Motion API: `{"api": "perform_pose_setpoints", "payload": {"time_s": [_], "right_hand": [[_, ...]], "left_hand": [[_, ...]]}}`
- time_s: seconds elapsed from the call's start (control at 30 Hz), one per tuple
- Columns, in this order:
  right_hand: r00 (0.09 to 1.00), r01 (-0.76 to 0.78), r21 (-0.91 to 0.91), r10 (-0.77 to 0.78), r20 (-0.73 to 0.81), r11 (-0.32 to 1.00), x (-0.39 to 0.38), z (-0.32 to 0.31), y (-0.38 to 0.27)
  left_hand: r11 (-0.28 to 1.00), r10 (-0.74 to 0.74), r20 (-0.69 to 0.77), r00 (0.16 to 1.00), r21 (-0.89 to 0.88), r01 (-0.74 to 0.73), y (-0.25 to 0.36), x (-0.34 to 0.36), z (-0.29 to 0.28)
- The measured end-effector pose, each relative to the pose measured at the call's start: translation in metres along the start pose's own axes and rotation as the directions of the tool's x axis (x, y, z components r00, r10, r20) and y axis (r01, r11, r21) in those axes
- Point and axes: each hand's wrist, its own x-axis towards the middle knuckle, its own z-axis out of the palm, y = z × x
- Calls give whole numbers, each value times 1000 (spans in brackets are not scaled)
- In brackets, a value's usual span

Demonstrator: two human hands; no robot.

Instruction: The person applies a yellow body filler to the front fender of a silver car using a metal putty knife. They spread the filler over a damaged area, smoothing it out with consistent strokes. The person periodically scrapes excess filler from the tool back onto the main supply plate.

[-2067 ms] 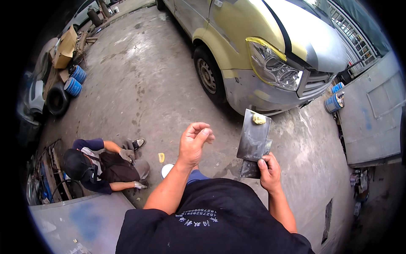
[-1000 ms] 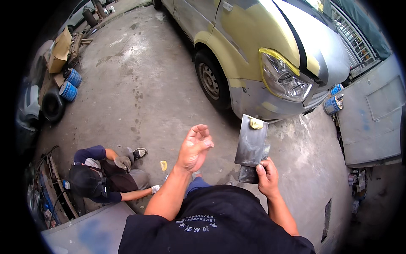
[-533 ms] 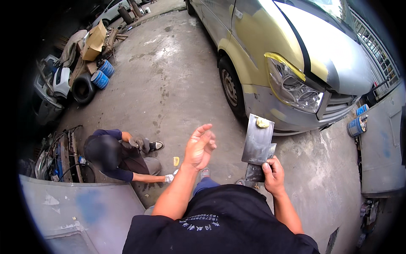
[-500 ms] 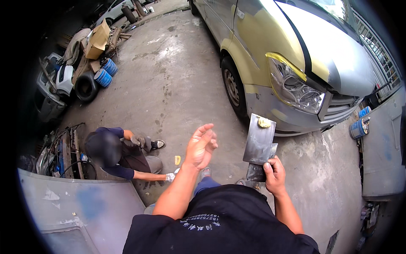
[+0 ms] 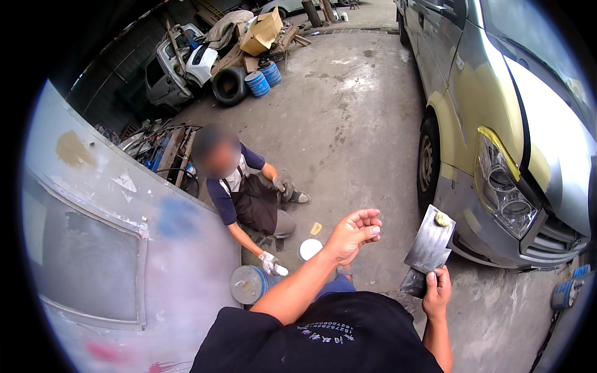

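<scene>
My right hand (image 5: 437,292) grips a putty knife (image 5: 429,241) with a broad grey metal blade and a dark lower part. A lump of yellowish putty (image 5: 442,219) sits near the blade's far corner. A second, smaller metal edge shows beside the blade close to my fingers; whether it is a separate tool I cannot tell. Held out in front of my body, my left hand (image 5: 356,235) has loosely bent fingers and nothing in it. Beyond the blade stands a silver van with yellowish filler patches on its fender (image 5: 457,118) and yellow tape around its headlight (image 5: 507,193).
A crouching co-worker (image 5: 249,193) in gloves is at my left, by a blue drum (image 5: 249,285) and a white round lid or tub (image 5: 310,249). A grey panel wall (image 5: 180,267) borders the left. Further off lie a tyre (image 5: 230,87), blue buckets (image 5: 258,84) and scrap.
My view has swung left, so the van sits further right and more of the grey wall shows. The co-worker's head has lifted. Both my hands keep much the same pose.
</scene>
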Motion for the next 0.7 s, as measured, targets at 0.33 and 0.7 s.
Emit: {"api": "perform_pose_setpoints", "payload": {"time_s": [0.33, 0.7], "right_hand": [[995, 90, -16, -90, 40, 996, 27, 8, -11], [991, 134, -42, -133, 12, 990, 38, 32, -14]], "left_hand": [[986, -12, -21, 1000, -167, 8, 8, 17, -12], [975, -97, -72, 993, -208, 80, 6, 16, -2]]}}
